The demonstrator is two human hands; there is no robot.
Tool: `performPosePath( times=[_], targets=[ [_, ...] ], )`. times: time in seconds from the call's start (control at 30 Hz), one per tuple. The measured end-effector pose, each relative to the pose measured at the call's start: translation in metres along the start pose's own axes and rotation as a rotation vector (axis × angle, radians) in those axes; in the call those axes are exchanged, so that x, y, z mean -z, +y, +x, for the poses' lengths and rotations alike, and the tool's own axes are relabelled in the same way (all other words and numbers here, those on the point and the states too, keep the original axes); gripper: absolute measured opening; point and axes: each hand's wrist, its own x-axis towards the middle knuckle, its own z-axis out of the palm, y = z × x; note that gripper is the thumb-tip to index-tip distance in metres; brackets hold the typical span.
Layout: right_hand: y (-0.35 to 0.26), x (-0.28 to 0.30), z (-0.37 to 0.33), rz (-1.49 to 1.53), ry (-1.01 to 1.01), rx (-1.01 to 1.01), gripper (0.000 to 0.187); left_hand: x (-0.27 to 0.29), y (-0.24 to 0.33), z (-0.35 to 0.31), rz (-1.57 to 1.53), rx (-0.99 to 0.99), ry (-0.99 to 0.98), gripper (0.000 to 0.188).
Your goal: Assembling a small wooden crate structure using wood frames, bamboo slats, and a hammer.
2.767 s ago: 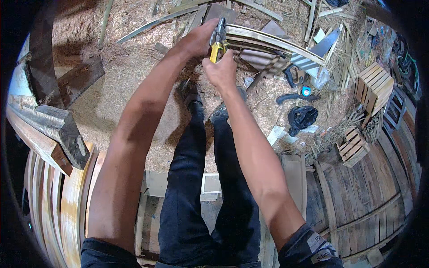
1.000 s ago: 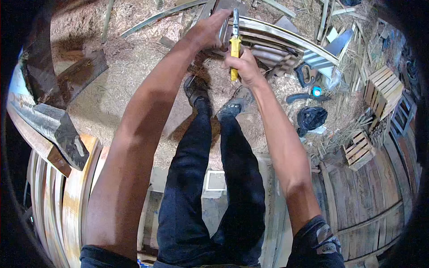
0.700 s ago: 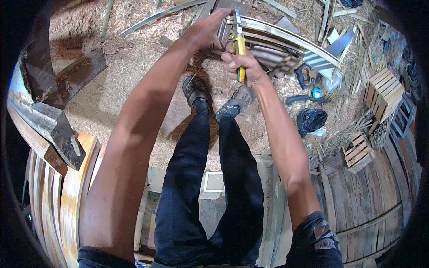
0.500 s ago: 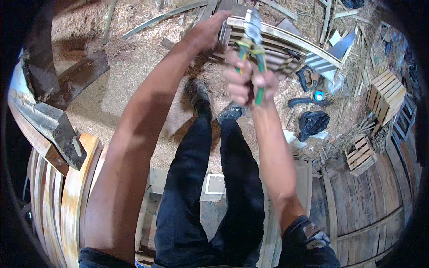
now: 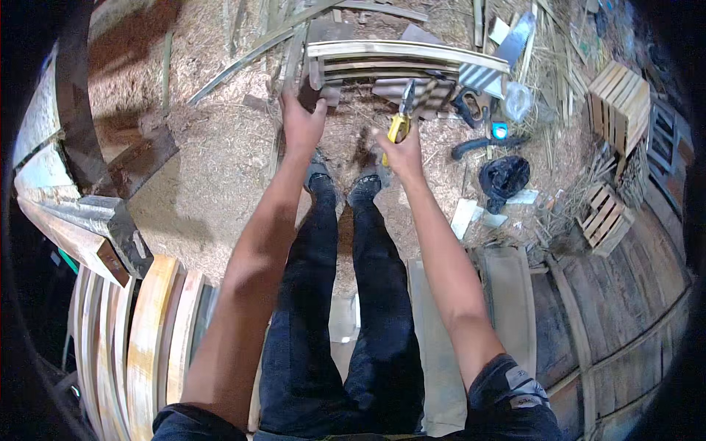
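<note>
My right hand point(image 5: 403, 153) is closed round the yellow handles of a pair of pliers point(image 5: 398, 129), whose metal jaws point away from me. Ahead of it lies a slatted wooden crate point(image 5: 404, 50), its pale top slat running left to right and shadow stripes falling beneath. At the crate's left end, my left hand point(image 5: 301, 126) has its thumb and fingers round a dark wooden end piece; the fingertips are partly hidden. The pliers appear apart from the slats.
Right of the crate lies a handsaw point(image 5: 517, 42) with a dark handle. Nearby are a dark curved tool point(image 5: 471, 147), a small round blue-lit object point(image 5: 500, 131) and a black plastic bag point(image 5: 504, 178). Two slatted crates point(image 5: 621, 99) stand farther right. Planks point(image 5: 151, 331) are stacked at lower left.
My right hand has lowered the pliers toward me, away from the crate's top slat. In the picture, the crate and my left hand sit farther left, and the view has shifted.
</note>
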Motion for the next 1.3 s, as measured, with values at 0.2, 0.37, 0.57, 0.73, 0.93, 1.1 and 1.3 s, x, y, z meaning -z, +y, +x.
performPosePath(
  times=[0.2, 0.37, 0.57, 0.73, 0.93, 1.1, 1.3],
  targets=[
    [0.034, 0.001, -0.005, -0.075, 0.046, -0.159, 0.065, -0.027, -0.036, -0.046, -0.306, 0.286, -0.478, 0.048],
    [0.056, -0.003, -0.036, 0.031, 0.102, -0.025, 0.034, -0.047, -0.018, -0.077, -0.258, 0.083, -0.758, 0.029],
    [0.059, 0.025, -0.072, 0.262, 0.179, -0.289, 0.031, -0.042, 0.018, -0.099, -0.434, 0.481, -0.921, 0.033],
    [0.087, 0.056, -0.078, -0.090, 0.304, -0.112, 0.031, -0.061, 0.032, -0.124, -0.179, -0.059, -0.846, 0.031],
    [0.158, 0.084, -0.039, -0.098, 0.333, -0.103, 0.031, -0.146, 0.040, -0.139, 0.008, -0.021, -0.913, 0.030],
    [0.227, 0.115, 0.025, -0.168, 0.204, -0.059, 0.033, -0.246, 0.020, -0.152, 0.074, 0.060, -0.816, 0.028],
    [0.219, 0.157, 0.057, -0.307, 0.065, -0.128, 0.028, -0.295, 0.043, -0.174, 0.191, 0.015, -0.685, 0.026]
  ],
)
